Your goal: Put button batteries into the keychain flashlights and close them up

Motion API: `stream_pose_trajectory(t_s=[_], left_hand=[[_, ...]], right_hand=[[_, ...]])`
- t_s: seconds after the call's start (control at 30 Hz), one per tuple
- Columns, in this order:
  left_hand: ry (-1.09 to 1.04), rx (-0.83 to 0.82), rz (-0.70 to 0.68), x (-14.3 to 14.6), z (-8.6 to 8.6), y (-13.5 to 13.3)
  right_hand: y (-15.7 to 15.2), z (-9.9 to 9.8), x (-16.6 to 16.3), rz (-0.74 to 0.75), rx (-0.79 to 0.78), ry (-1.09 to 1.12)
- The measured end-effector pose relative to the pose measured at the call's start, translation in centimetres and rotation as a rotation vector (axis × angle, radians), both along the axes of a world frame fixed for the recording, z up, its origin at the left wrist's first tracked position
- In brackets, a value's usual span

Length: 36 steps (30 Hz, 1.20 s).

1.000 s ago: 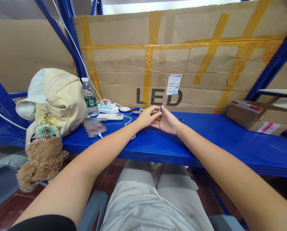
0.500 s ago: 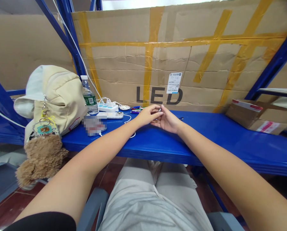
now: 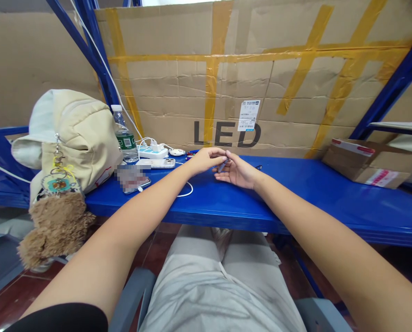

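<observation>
Both of my hands meet over the blue shelf (image 3: 296,193) in front of the big taped cardboard marked LED. My left hand (image 3: 204,160) has its fingers curled and pinches one end of a small dark metal object (image 3: 221,164). My right hand (image 3: 238,171) lies palm up under that object, fingers half curled round it. The object is too small to name. Just behind my left hand lies a cluster of small coloured pieces (image 3: 192,153), partly hidden.
At the left stand a cream backpack (image 3: 78,133) with a brown plush charm (image 3: 54,226), a water bottle (image 3: 123,136), a white power strip (image 3: 153,151), a phone (image 3: 157,163) and a white cable (image 3: 187,190). A taped carton (image 3: 370,163) sits at the right.
My hands have lowered slightly and drawn a little apart, so the small dark object now shows between them. The view has tipped a bit downward.
</observation>
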<state>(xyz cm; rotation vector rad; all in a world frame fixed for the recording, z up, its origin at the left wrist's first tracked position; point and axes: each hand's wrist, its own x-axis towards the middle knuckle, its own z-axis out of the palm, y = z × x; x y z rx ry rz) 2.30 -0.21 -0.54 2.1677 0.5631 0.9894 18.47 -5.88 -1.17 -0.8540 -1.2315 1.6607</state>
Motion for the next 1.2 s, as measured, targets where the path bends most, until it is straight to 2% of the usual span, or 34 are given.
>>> stream_pose_trajectory(t_s=[0.23,0.5,0.83,1.03,1.2], left_hand=[[-0.003,-0.056,-0.012,-0.2,0.2,-0.3],[0.026,-0.046,-0.017,-0.3,0.3,-0.3],[0.112,0.29,0.094,-0.1,0.5,-1.7],[0.095,0.346,0.097,0.0,0.3,-1.5],[0.108,0.34,0.125,0.2,0.3,-1.4]], right_hand=[[0.0,-0.1,0.4,0.051,0.031,0.011],[0.1,0.1,0.7,0.012,0.019,-0.001],[0.7,0.0,1.9,0.07,-0.005,-0.032],[0.8,-0.1,2.3,0.081,-0.011,-0.055],[0.9,-0.2,2.3,-0.001,0.07,-0.064]])
